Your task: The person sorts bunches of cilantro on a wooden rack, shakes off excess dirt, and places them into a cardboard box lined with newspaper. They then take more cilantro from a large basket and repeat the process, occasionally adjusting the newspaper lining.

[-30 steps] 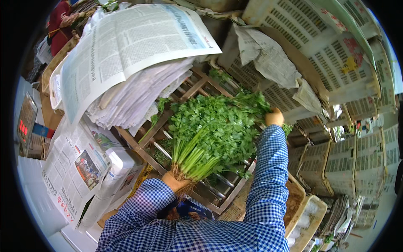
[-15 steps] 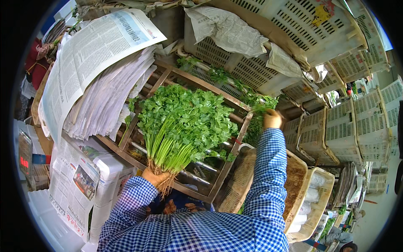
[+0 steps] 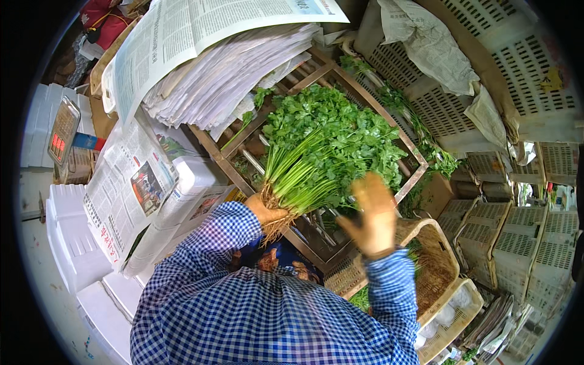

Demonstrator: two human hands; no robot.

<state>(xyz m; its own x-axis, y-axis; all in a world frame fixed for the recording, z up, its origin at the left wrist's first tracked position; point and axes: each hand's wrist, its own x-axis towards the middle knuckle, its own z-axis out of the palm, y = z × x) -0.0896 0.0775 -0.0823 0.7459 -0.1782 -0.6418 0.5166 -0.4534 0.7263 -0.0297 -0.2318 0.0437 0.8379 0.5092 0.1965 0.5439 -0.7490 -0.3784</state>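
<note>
Bunch of coriander (image 3: 328,143): green leaves, pale green stems, brownish roots. It is held at the root end by the left hand (image 3: 267,213), closed around the stems, with the leafy top fanned out over a wooden slatted crate (image 3: 371,109). More loose green sprigs (image 3: 420,131) are seen along the crate's far edge.

Right hand (image 3: 371,213): raised just beside the stems, fingers spread, palm turned toward the bunch, nothing held; the picture is blurred here. Both forearms are covered by blue-and-white checked sleeves (image 3: 389,292).

Wicker basket (image 3: 435,261): placed below and right of the crate, with some green leaves inside at its near side.

Stack of newspapers (image 3: 213,67): laid at the upper left, overlapping the crate's corner, the top sheet unfolded. Further folded newspapers (image 3: 131,188) with a colour photo are laid over white foam boxes (image 3: 73,237) at the left.

Weighing scale (image 3: 61,131): grey, with a red lit display, at the far left.

White plastic perforated crates (image 3: 517,55): stacked at the upper right and right, with crumpled newsprint (image 3: 432,42) draped over them.
</note>
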